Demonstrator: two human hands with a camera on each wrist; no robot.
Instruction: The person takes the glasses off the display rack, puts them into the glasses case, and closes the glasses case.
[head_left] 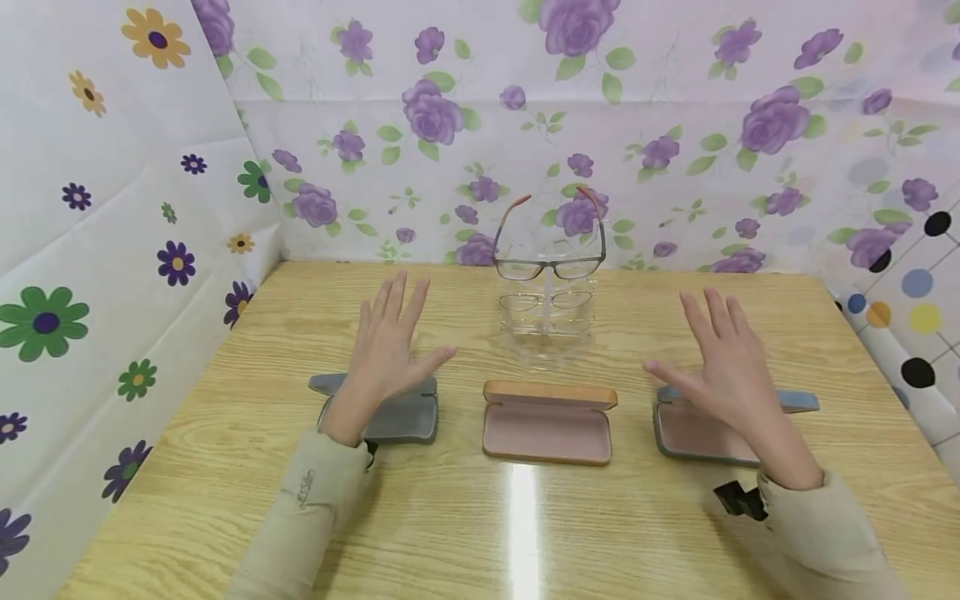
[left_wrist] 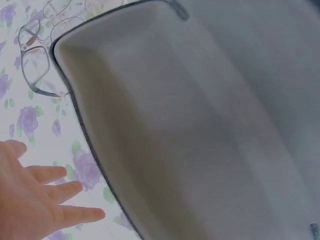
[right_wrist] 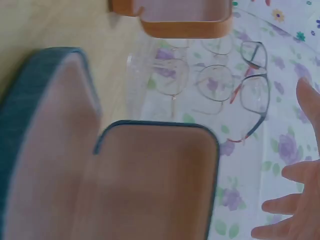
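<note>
My left hand (head_left: 387, 346) hovers over a grey-lined glasses case (head_left: 405, 419) that lies with its lid up, fingers spread and holding nothing. Above a pink-lined, dark-rimmed glasses case (head_left: 701, 433) on the right, my right hand (head_left: 726, 367) is likewise spread and holds nothing. Between them lies an orange-brown glasses case (head_left: 547, 432), also with its lid raised and a pink lining. Behind it, a clear stand (head_left: 540, 354) bears dark-framed glasses (head_left: 551, 267) with reddish temple tips on top and thin metal-framed glasses (head_left: 546, 302) lower down. Both wrist views show case interiors up close.
The cases and stand are on a light wooden table (head_left: 450, 533). A cloth with purple flowers (head_left: 435, 117) hangs at the back. To the left is a white cloth with coloured flowers (head_left: 97, 250), and to the right a dotted cloth (head_left: 915, 325).
</note>
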